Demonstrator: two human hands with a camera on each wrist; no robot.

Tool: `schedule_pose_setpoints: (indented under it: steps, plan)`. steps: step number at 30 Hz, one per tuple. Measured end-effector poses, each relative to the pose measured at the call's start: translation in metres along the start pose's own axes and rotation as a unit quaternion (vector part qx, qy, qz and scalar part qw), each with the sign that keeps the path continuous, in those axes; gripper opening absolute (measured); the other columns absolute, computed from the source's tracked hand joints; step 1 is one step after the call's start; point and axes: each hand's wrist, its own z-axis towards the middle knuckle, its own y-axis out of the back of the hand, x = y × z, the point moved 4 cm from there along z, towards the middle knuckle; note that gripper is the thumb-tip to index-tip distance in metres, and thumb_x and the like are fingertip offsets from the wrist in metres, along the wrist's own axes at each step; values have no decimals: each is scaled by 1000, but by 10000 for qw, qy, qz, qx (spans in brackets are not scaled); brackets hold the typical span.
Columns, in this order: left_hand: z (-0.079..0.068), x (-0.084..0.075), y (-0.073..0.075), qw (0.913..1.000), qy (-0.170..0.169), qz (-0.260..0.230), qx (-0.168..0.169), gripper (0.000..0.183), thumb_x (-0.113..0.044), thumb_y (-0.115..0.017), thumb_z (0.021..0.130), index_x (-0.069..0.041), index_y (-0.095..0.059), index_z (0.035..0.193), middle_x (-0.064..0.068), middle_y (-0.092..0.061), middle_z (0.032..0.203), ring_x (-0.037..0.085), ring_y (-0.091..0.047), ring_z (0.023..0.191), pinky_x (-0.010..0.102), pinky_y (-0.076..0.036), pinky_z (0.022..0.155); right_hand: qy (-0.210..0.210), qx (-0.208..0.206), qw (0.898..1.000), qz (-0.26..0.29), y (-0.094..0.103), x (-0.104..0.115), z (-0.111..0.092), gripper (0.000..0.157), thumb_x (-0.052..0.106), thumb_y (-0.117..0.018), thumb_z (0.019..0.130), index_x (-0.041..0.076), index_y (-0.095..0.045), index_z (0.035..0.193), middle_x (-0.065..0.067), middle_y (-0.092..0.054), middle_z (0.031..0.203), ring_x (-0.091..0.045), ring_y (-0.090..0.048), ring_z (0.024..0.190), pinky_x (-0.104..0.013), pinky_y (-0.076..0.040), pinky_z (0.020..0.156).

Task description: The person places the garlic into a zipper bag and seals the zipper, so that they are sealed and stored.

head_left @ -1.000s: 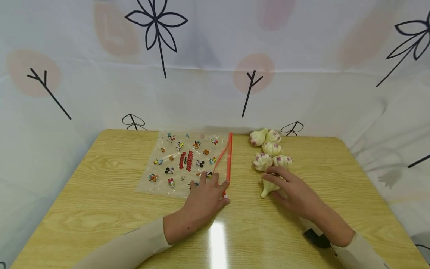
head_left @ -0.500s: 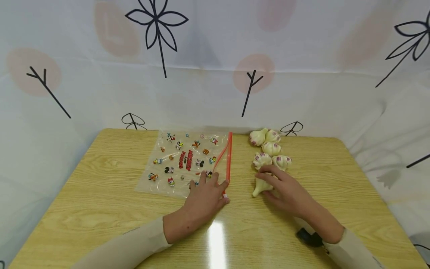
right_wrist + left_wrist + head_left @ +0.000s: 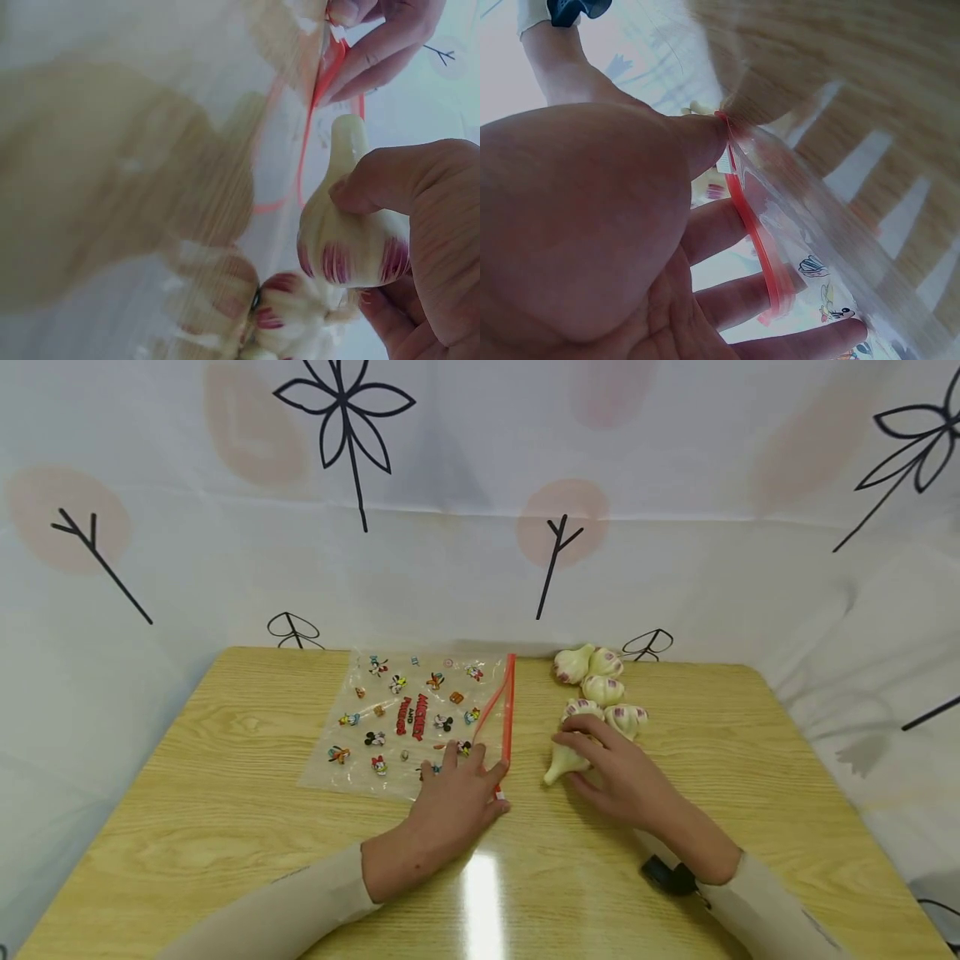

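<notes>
A clear zip bag (image 3: pixel 408 714) printed with cartoon characters lies flat on the table, its red zip edge (image 3: pixel 508 702) facing right. My left hand (image 3: pixel 456 789) rests on the bag's near right corner with fingers spread. In the left wrist view, the thumb and fingers touch the red zip strip (image 3: pixel 754 217). My right hand (image 3: pixel 626 777) grips a garlic bulb (image 3: pixel 352 236) between thumb and fingers, stem pointing left toward the bag in the head view. Its fingers hide part of that bulb. Just behind it are several other garlic bulbs (image 3: pixel 602 690).
The wooden table (image 3: pixel 225 860) ends at a white patterned cloth (image 3: pixel 442 577) hanging along its back. Cloth also stands at both sides. The loose bulbs sit right of the bag, near the back edge. A black device (image 3: pixel 670 875) is strapped at the right wrist.
My right hand has moved left with the garlic bulb, bringing it closer to the bag's red edge. The left hand and the bag have stayed put.
</notes>
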Motion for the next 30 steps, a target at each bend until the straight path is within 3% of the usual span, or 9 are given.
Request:
schedule_pose_setpoints:
  steps: [8, 18, 25, 30]
  plan:
    - [0, -1, 1, 10000, 16, 14, 27, 54, -54, -61, 105, -26, -61, 151, 12, -53, 154, 54, -44, 143, 77, -49, 92, -22, -44, 9999, 148, -7, -1, 17, 54, 1, -87, 80, 2, -68, 131, -15, -61, 134, -27, -64, 118, -46, -58, 93]
    - [1, -1, 1, 10000, 24, 64, 56, 55, -55, -61, 105, -26, -62, 151, 12, -54, 153, 53, -45, 143, 77, -50, 92, -388, -14, 9988, 290, -18, 2, 39, 51, 3, -84, 85, 3, -67, 132, -14, -60, 135, -27, -64, 117, -45, -59, 88]
    - [2, -2, 0, 10000, 31, 81, 33, 55, -55, -60, 105, -26, -62, 151, 12, -54, 152, 53, -45, 143, 77, -49, 92, -906, 13, 9952, 359, -27, 0, 56, 48, 4, -82, 86, 2, -66, 132, -13, -59, 135, -29, -61, 120, -46, -56, 96]
    - [2, -1, 0, 10000, 55, 55, 42, 54, -55, -60, 105, -26, -62, 150, 12, -53, 153, 55, -45, 143, 79, -48, 92, -1442, 202, 9875, 604, -36, -2, 67, 51, 7, -82, 88, 0, -63, 136, -13, -57, 136, -26, -59, 113, -44, -55, 93]
